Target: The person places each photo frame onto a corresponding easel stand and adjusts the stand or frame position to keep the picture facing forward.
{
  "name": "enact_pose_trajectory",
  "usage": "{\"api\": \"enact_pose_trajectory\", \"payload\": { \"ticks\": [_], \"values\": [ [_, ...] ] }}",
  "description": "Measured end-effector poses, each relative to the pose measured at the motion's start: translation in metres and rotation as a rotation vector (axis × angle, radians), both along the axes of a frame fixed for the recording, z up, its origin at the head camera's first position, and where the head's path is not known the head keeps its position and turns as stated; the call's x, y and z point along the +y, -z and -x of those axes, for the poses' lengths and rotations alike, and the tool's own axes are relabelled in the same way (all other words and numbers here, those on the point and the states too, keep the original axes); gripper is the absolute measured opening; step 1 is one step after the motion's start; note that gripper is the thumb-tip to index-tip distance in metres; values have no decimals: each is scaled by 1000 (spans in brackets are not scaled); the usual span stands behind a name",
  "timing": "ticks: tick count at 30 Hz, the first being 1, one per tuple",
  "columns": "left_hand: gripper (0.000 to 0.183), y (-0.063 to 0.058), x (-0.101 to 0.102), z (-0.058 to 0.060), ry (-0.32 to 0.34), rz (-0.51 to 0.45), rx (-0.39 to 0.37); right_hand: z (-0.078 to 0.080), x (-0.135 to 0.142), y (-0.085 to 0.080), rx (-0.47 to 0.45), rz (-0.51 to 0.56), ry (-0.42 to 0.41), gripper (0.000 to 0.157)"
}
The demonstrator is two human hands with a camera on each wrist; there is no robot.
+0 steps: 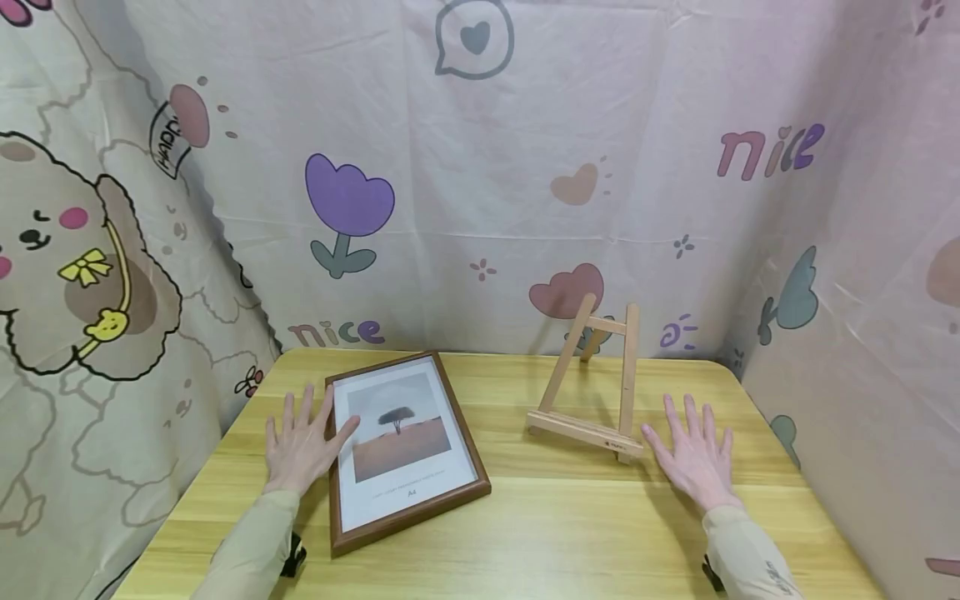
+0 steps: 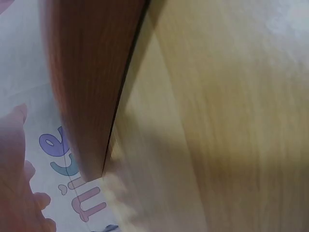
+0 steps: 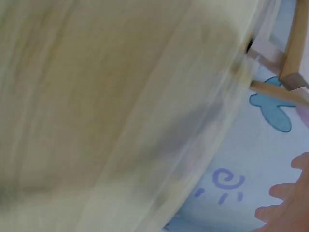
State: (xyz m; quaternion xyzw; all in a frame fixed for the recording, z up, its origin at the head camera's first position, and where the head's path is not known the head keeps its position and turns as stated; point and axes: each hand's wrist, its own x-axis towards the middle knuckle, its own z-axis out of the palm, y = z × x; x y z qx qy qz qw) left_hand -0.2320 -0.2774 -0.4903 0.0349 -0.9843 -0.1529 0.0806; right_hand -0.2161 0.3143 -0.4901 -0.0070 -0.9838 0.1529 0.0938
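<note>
A brown wooden picture frame (image 1: 411, 521) with a print of a lone tree lies face up on the table, turned slightly askew. My left hand (image 1: 302, 450) is spread at its left side, thumb and index finger overlapping the frame's edge in the head view. In the left wrist view the frame's brown side (image 2: 91, 87) runs close by the fingers. To the right a small wooden tabletop easel (image 1: 585, 429) stands upright with its rear leg out. My right hand (image 1: 697, 462), fingers spread and palm down, is just right of the easel's ledge and holds nothing.
The light wood table (image 1: 525, 542) carries both things. A printed cloth (image 1: 480, 167) hangs behind its back edge and along both sides. Part of the easel (image 3: 294, 53) shows at the upper right in the right wrist view.
</note>
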Motion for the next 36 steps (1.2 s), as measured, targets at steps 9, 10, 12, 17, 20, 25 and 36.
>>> {"api": "enact_pose_trajectory", "payload": {
  "ticks": [9,10,12,17,20,25,36],
  "values": [
    [89,-3,-1,-11,9,-32,-23,-10,-12,-17,5,48,-67,81],
    [90,-4,0,-12,10,-35,-31,-12,-14,-20,16,52,-78,81],
    [91,-6,0,-16,13,-41,-44,-16,-19,-25,44,58,-95,81],
    [96,-8,5,-25,21,-52,-78,-23,-37,-36,142,36,-135,79],
    [101,-9,10,-30,21,-64,-104,-24,-52,-38,182,48,-177,79],
    [109,-8,20,-37,22,-81,-123,-25,-82,-36,144,125,-247,83],
    [119,-2,36,-47,41,-180,-169,-17,-142,-29,-137,366,-405,88]
  ]
}}
